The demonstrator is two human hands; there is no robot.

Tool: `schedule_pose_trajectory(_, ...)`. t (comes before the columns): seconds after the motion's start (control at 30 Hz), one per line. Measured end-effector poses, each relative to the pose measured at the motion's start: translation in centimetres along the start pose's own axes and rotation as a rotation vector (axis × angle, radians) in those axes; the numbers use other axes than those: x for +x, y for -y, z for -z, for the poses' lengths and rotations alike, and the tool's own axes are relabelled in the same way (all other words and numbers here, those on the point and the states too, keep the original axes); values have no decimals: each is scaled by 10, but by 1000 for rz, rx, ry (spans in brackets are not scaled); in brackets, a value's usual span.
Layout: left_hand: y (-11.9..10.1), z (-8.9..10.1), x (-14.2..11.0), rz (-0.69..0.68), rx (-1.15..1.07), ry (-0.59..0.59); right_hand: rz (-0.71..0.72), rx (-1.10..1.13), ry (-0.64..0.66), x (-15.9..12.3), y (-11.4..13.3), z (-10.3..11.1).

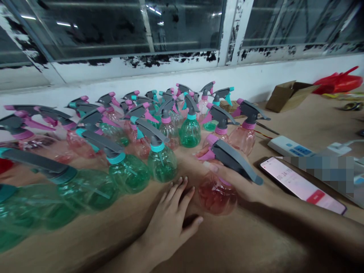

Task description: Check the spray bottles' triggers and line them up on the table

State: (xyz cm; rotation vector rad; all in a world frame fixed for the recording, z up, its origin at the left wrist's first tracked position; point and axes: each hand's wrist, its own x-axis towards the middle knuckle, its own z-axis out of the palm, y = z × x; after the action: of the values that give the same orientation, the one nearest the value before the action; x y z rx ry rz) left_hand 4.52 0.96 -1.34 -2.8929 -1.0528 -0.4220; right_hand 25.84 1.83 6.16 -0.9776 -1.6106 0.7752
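Observation:
My right hand (230,172) is wrapped round the neck of a pink spray bottle (217,195), under its grey head and pink trigger. The bottle stands about upright, and I cannot tell whether its base touches the table. Flat on the brown tabletop lies my left hand (172,218), fingers stretched out, holding nothing. Just beyond its fingertips is a green spray bottle (162,165) with a turquoise collar. Another green spray bottle (190,131) and a pink spray bottle (243,138) stand farther back.
Many more green and pink spray bottles crowd the left and back. At right a phone (304,185) showing a timer lies near a white power strip (290,146). An open cardboard box (287,96) and a red plastic bag (338,82) sit by the wall below the windows.

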Motion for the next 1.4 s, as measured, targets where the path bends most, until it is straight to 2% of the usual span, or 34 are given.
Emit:
schedule_pose_trajectory(0.3, -1, 0, -1, -4, -28, -18, -50, 119, 76, 4, 9, -2)
schedule_pose_trajectory(0.47, -1, 1, -1, -5, -28, -17, -9, 144, 72, 4, 7, -2)
schedule_pose_trajectory(0.63, -1, 1, -1, 10, -31, -9, -47, 126, 48, 2, 0, -1)
schedule_pose_trajectory(0.77, -1, 1, -1, 5, -23, -10, -48, 87, 61, 2, 4, 0)
schedule_pose_trajectory(0.87, -1, 0, -1, 1, -11, -5, -14, 62, 24, 4, 8, -1)
schedule_pose_trajectory(1.03, -1, 0, -1, 2, -11, -1, 74, -87, 36, 5, 7, 0)
schedule_pose_trajectory(1.17, -1, 1, -1, 1, -19, -8, -29, -159, 49, 2, 13, 2)
schedule_pose_trajectory(1.23, -1, 1, -1, -1, -23, -6, -44, -153, 71, 1, 17, 1)
schedule_pose_trajectory(1.4, -1, 3, 1, 1, -29, 2, 59, -52, 14, 3, 15, -2)
